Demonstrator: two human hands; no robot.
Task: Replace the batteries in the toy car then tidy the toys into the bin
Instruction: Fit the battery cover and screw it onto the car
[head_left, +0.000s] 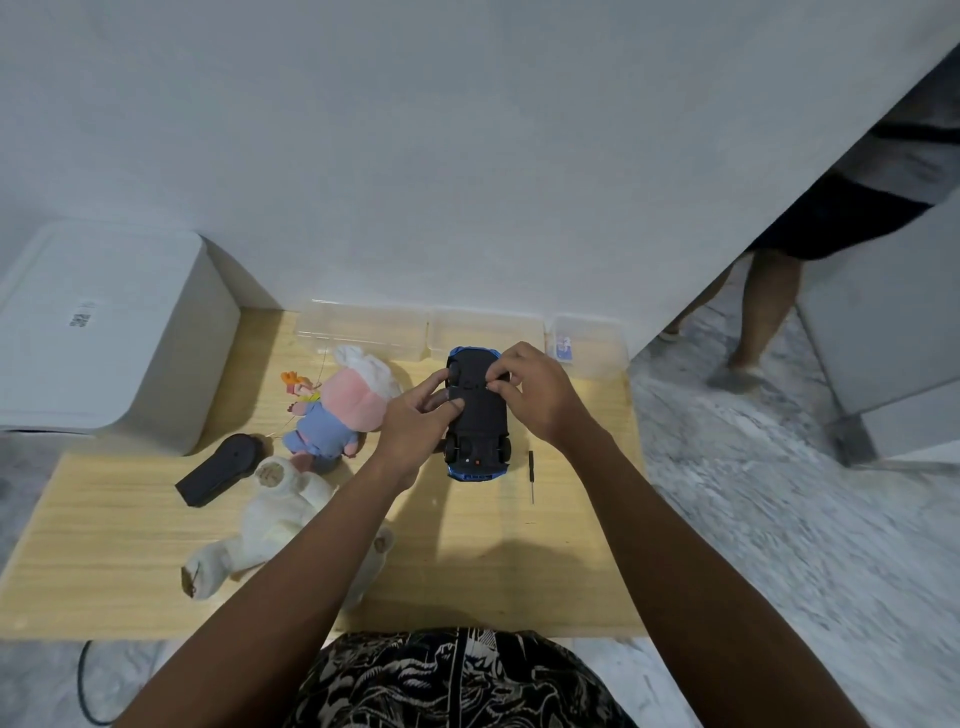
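Observation:
A blue toy car (479, 431) lies upside down on the wooden table (104, 545), its black underside facing up. My left hand (415, 421) grips the car's left side with fingers on the underside. My right hand (530, 389) holds the right side, fingertips pinching at the battery cover area near the car's far end. A small black screwdriver (531, 475) lies on the table just right of the car. Whether the battery cover is on or off is hidden by my fingers.
A white lidded bin (109, 332) stands at the left. A pink and blue plush (337, 410), a white plush (275, 525) and a black remote (218, 470) lie left of the car. Clear plastic boxes (483, 332) line the wall. A person's legs (763, 312) stand at right.

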